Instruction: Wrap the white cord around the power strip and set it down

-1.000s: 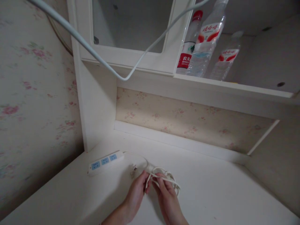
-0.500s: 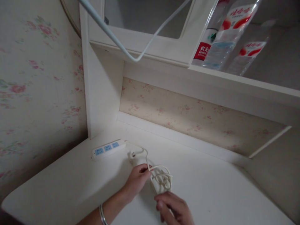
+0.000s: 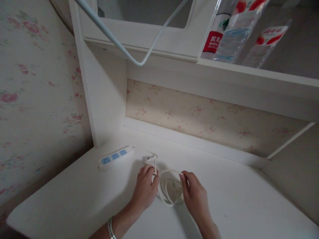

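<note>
A white power strip [image 3: 116, 157] with blue sockets lies on the white desk, to the left of my hands. From its far end runs a white power cord [image 3: 166, 196], looped into a loose coil between my hands. My left hand [image 3: 147, 186] pinches the cord at the coil's left side, near where it comes from the strip. At the coil's right side, my right hand [image 3: 195, 192] grips a loop with thumb and fingers. The cord's plug [image 3: 149, 158] shows just beyond my left fingers, partly blurred.
White desk [image 3: 236, 199] under a shelf unit [image 3: 159, 43]. Several plastic bottles [image 3: 231, 36] stand on the upper right shelf. A pale bent rod or cable [image 3: 141, 63] hangs in front of the cabinet. Floral wallpaper [image 3: 37, 99] covers the wall at left.
My right hand has moved up and away from the near side of the coil to its right side. The coil has spread into wider loops. My left hand still holds the cord.
</note>
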Demonstrator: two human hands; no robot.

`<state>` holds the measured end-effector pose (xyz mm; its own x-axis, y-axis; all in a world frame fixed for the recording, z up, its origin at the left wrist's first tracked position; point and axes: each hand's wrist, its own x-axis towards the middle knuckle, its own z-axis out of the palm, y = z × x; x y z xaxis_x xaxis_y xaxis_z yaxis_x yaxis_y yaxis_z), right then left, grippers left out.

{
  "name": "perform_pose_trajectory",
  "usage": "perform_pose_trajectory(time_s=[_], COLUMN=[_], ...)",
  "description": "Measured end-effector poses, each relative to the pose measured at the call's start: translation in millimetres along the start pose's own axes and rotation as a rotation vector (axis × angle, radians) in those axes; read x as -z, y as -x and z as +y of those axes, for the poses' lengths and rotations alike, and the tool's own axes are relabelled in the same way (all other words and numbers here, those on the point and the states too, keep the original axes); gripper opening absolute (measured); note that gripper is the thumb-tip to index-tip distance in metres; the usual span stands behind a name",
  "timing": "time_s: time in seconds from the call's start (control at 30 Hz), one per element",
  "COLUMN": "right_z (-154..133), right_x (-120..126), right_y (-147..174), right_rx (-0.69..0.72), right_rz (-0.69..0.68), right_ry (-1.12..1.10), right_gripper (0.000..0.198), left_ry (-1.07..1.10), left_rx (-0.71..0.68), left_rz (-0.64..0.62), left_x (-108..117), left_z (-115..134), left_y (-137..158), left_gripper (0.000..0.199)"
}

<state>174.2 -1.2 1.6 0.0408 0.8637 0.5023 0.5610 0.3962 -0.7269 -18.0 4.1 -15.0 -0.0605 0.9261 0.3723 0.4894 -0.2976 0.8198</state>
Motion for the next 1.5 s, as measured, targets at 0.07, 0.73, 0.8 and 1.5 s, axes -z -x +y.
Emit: perform_pose_trajectory(time_s=[0.07,0.73,0.8,1.5], right_z=[9,17,13,-10], right_x=[9,8,6,-13], right_y=[3,1,2,15], right_rx=[-0.093,-0.461,-0.467,-0.453], right_rz=[0.091,0.282,0.239,-0.210], right_ry=[0.011,-1.116,-1.166,-1.256], right_gripper=[0.022,0.018,0.015,0.012], left_ry=[-0.100,-0.199,-0.169,0.153], left_rx=[-0.044,-0.206,-0.276,-0.107], left_rz=[0.087,-0.175,-0.275,-0.435], left_x=[4,3,-3,-31], left_z=[-6,-5,7,7], left_y=[-4,1,10,10], left_gripper=[0.019,0.022,0.027,0.019])
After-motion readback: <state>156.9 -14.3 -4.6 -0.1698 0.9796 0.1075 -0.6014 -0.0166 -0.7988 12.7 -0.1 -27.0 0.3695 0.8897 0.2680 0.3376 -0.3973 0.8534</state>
